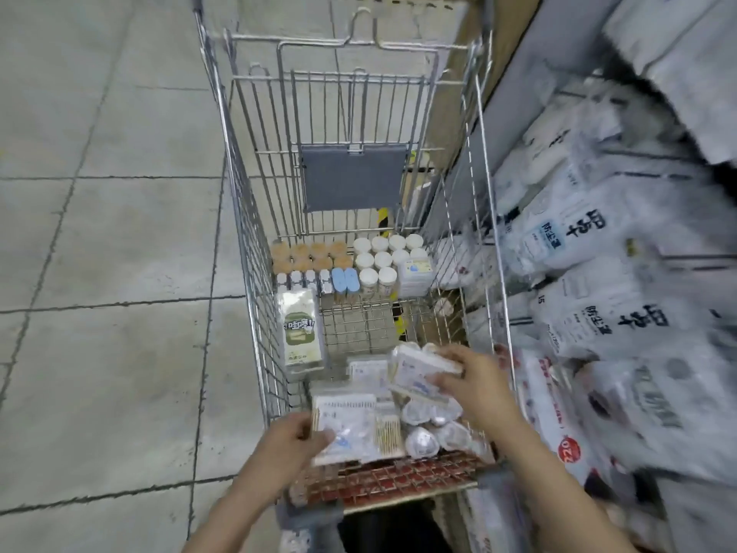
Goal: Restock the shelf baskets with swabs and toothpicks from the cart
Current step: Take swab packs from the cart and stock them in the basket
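Note:
A wire shopping cart (247,217) stands in front of me with stock in its bottom. My left hand (293,441) grips a flat clear box of cotton swabs (351,425) at the cart's near end. My right hand (474,373) holds another clear swab box (418,373), tilted and lifted a little above the pile. Round silver-white packs (434,429) lie under it. At the cart's far end stand white-lidded jars (385,257), orange-lidded jars (309,255), two blue-lidded tubs (345,281) and a green-labelled box (301,333). No shelf baskets are in view.
Shelves on the right hold white bags of tissue or paper goods (590,241), close against the cart's side. A red-printed pack (558,425) sits by my right forearm. Grey tiled floor (99,233) lies open to the left of the cart.

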A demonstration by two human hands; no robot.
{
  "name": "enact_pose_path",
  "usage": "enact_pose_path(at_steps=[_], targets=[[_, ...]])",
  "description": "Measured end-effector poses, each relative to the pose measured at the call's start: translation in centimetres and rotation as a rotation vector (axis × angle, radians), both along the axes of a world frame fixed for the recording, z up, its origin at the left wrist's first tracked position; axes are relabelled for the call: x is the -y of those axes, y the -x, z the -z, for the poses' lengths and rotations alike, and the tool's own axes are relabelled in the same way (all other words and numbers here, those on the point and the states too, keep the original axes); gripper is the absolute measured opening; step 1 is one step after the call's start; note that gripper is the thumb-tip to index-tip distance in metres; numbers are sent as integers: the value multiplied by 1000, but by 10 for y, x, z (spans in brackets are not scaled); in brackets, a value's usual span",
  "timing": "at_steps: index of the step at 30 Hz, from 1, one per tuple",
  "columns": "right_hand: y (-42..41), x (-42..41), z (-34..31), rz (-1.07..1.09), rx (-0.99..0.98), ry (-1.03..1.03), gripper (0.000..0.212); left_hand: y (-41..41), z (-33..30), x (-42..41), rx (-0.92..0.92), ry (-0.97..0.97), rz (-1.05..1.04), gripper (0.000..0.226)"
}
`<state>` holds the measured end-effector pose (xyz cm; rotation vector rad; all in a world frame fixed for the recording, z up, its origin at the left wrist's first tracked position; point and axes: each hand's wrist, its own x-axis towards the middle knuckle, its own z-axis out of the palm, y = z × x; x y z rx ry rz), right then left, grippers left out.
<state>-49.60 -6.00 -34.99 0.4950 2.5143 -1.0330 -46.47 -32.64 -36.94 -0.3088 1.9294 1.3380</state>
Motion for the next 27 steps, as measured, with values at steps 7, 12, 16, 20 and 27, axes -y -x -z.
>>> enact_pose_path(at_steps=[7,12,16,20,27], targets=[[-93,-3,-97,165,-151,130,22,-31,-99,46,-110,-125,-114,6],[-159,14,-147,365,-299,290,24,-52,-145,72,-161,-152,-136,11],[-207,26,-176,527,-372,410,22,-56,-176,73,-221,-188,-68,18],[-244,28,-192,705,-392,496,23,-61,-205,51,-294,-238,45,18],[-294,30,-221,913,-466,614,22,-80,-234,19,-298,-301,237,23]])
